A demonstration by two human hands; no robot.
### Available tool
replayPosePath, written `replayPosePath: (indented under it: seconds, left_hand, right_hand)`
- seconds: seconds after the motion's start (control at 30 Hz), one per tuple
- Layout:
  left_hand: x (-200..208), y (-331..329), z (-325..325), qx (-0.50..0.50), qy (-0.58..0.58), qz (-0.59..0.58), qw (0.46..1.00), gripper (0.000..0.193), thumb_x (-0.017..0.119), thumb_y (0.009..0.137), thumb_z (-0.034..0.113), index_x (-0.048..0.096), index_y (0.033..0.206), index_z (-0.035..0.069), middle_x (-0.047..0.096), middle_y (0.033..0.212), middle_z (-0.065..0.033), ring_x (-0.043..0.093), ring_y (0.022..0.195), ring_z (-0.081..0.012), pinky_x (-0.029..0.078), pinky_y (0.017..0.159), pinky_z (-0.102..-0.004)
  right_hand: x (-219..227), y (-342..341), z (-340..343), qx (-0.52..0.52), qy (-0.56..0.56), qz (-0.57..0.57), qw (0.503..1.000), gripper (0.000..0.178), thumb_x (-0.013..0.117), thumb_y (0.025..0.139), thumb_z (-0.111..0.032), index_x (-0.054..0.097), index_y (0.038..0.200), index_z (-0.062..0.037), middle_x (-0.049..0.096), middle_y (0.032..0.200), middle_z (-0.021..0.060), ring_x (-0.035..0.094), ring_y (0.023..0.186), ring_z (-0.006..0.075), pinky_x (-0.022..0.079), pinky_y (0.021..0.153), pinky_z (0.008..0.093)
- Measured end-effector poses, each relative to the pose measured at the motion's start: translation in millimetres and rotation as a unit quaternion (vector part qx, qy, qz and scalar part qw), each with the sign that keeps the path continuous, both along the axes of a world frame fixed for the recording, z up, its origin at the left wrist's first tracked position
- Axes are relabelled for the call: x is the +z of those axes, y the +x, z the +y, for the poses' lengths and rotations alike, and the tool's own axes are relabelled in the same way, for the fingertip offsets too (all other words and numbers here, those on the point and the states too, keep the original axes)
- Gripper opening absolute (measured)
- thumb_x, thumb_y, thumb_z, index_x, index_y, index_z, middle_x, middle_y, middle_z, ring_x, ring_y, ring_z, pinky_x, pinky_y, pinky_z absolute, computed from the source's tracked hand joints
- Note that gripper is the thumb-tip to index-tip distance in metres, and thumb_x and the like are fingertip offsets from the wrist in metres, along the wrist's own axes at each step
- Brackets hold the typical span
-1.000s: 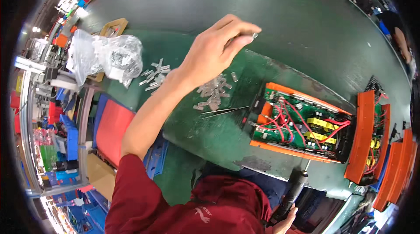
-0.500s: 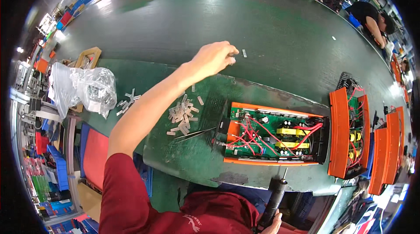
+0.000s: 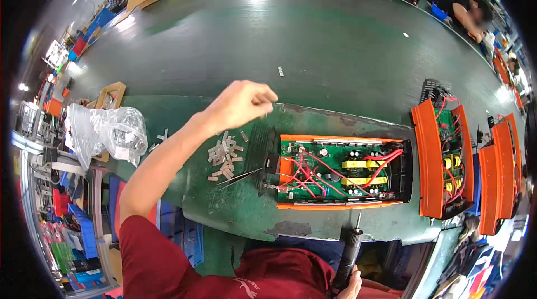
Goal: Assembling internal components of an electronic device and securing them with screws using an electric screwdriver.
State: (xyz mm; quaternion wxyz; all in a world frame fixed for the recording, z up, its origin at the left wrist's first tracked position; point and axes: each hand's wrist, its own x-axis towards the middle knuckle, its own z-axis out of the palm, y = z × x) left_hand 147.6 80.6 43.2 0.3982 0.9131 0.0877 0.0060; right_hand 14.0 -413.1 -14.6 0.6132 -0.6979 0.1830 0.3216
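Note:
My left hand [image 3: 241,106] is over the boundary between the green bench and the dark belt, its fingers curled together; whatever they may hold is hidden. Below it lies a pile of small flat metal strips [image 3: 224,156]. A pair of tweezers [image 3: 239,177] lies beside the pile, pointing toward an orange-sided case [image 3: 344,206]. Inside that open case are a green circuit board [image 3: 330,175], red wires and yellow-wrapped components. At the lower edge my right hand [image 3: 352,286] grips a black electric screwdriver [image 3: 349,254], its bit pointing up toward the case's near side.
One small strip [image 3: 281,71] lies on the dark belt [image 3: 224,36]. Clear plastic bags of parts [image 3: 124,134] and a cardboard box [image 3: 112,95] stand at left. More orange cases [image 3: 429,159] line the right. A person [image 3: 461,11] works at the far right.
My left hand has drawn back from beside the strip on the belt toward the bench, fingers curling in. The view has shifted somewhat. My right hand still holds the screwdriver.

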Motion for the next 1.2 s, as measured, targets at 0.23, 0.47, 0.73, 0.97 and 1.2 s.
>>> replayPosePath:
  seconds: [0.23, 0.47, 0.73, 0.97, 1.2]
  left_hand:
    - [-35, 56, 45, 0.052, 0.244, -0.163, 0.954, 0.032, 0.075, 0.09, 0.022, 0.073, 0.117, 0.005, 0.074, 0.11, -0.0193, 0.072, 0.1, -0.033, 0.056, 0.086, -0.043]
    - [-53, 66, 40, 0.113, 0.236, -0.144, 0.954, 0.023, 0.077, 0.082, 0.017, 0.077, 0.101, 0.002, 0.075, 0.093, -0.0195, 0.073, 0.091, -0.0373, 0.057, 0.084, -0.0452]
    - [-39, 50, 63, 0.127, 0.079, -0.033, 0.988, 0.029, 0.081, 0.082, 0.007, 0.074, 0.108, -0.003, 0.078, 0.094, -0.0169, 0.076, 0.085, -0.0211, 0.059, 0.081, -0.0326]
    - [-32, 22, 45, 0.154, 0.114, -0.056, 0.98, 0.033, 0.083, 0.08, 0.008, 0.074, 0.11, -0.003, 0.078, 0.094, -0.0163, 0.077, 0.092, -0.0244, 0.059, 0.085, -0.0346]
    - [-46, 1, 48, 0.121, 0.32, -0.12, 0.932, 0.025, 0.073, 0.084, 0.003, 0.071, 0.108, -0.002, 0.076, 0.092, -0.0172, 0.074, 0.092, -0.0321, 0.057, 0.082, -0.0415]
  right_hand:
    - [-24, -6, -8, -0.013, 0.002, -0.003, 1.0, 0.049, 0.032, 0.106, -0.054, 0.063, 0.095, -0.0171, 0.053, 0.069, -0.0061, 0.043, 0.054, 0.0085, 0.032, 0.049, 0.0251]
    - [-3, -4, 3, -0.003, 0.008, -0.002, 1.0, 0.047, 0.033, 0.106, -0.053, 0.061, 0.092, -0.017, 0.05, 0.066, -0.0063, 0.041, 0.054, 0.009, 0.031, 0.049, 0.026]
    - [-11, 7, -3, 0.092, -0.007, -0.108, 0.99, 0.065, 0.03, 0.105, -0.063, 0.06, 0.1, -0.0049, 0.055, 0.07, -0.0001, 0.046, 0.058, 0.0122, 0.038, 0.054, 0.0287]
    - [-7, 5, 0, 0.144, -0.04, -0.2, 0.968, 0.07, 0.023, 0.104, -0.064, 0.058, 0.102, -0.0047, 0.059, 0.07, 0.0015, 0.051, 0.057, 0.0099, 0.038, 0.051, 0.0266]
    - [-28, 0, -12, 0.147, -0.026, -0.147, 0.978, 0.069, 0.023, 0.104, -0.065, 0.059, 0.101, -0.0055, 0.059, 0.07, 0.0015, 0.052, 0.058, 0.0105, 0.04, 0.054, 0.0273]
